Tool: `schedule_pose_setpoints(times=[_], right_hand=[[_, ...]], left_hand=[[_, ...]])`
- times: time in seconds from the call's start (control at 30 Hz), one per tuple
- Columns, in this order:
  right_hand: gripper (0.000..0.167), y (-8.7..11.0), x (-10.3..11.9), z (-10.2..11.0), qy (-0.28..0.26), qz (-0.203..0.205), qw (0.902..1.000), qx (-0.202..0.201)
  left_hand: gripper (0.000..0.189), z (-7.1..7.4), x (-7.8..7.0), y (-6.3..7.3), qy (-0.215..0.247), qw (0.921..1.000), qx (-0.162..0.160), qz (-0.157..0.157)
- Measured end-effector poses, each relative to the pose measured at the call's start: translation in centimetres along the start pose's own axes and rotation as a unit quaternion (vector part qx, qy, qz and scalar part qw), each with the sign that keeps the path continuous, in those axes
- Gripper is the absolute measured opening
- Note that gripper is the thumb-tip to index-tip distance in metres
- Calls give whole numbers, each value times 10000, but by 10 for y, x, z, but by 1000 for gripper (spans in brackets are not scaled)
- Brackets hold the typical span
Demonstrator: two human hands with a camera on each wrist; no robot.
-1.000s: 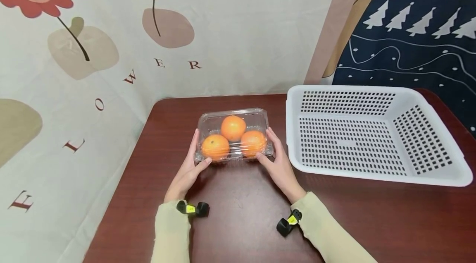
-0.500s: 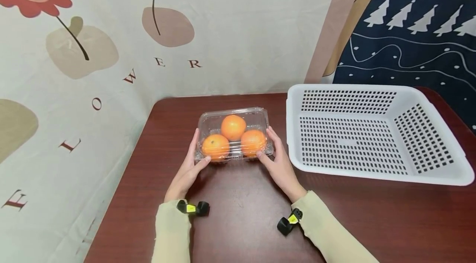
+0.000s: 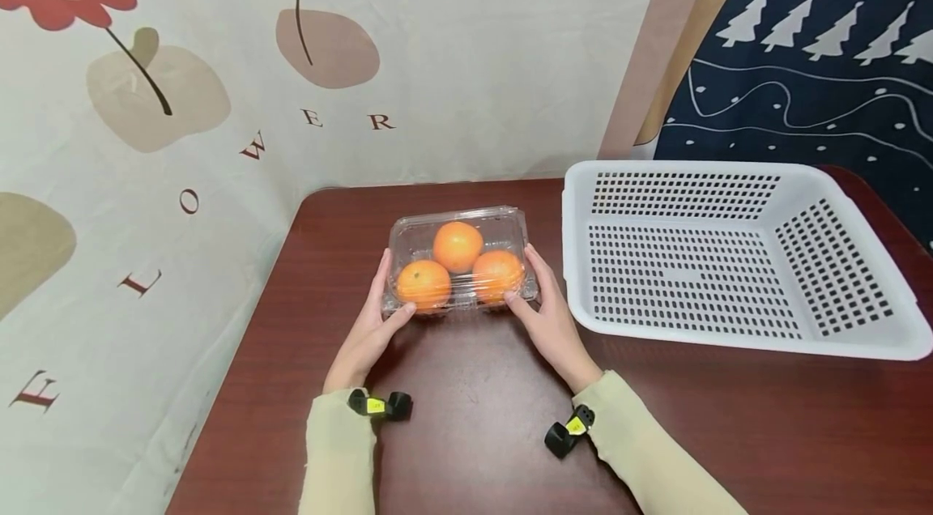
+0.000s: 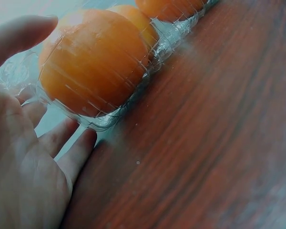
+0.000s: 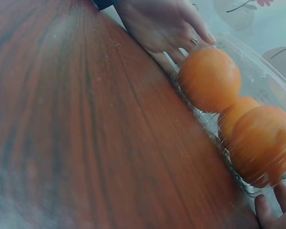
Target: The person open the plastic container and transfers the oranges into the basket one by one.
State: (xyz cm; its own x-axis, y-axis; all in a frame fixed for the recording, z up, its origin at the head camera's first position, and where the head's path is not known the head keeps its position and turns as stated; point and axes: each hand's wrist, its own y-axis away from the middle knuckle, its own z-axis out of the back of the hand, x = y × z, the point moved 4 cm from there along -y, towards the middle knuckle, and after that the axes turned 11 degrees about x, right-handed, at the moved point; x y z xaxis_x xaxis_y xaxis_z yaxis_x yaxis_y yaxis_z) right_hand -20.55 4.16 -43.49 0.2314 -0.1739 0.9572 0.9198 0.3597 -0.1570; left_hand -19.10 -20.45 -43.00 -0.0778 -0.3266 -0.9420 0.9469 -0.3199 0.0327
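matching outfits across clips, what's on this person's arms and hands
The left sleeve and right sleeve are plain pale yellow and reach the wrists. Each wrist wears a small black camera with a yellow label, its markings too small to read. The left hand and right hand wear no gloves; no cables show.

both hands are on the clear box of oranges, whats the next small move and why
I'd probably lift the clear box level toward the white basket: the left hand and right hand hold its opposite ends, three oranges sit inside, and the basket stands open to the right.
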Motion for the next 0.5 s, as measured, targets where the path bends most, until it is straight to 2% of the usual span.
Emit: schedule_pose_setpoints(times=[0.2,0.4,0.5], right_hand=[[62,-6,-23,-1,179,106,9998,3],[60,0,4,0,66,59,10000,42],[59,1,7,0,105,41,9999,78]], left_hand=[[79,1,0,-1,-147,9998,-23,103],[79,1,-2,-2,-291,9995,-47,62],[78,1,-1,-2,-309,9995,-28,24]])
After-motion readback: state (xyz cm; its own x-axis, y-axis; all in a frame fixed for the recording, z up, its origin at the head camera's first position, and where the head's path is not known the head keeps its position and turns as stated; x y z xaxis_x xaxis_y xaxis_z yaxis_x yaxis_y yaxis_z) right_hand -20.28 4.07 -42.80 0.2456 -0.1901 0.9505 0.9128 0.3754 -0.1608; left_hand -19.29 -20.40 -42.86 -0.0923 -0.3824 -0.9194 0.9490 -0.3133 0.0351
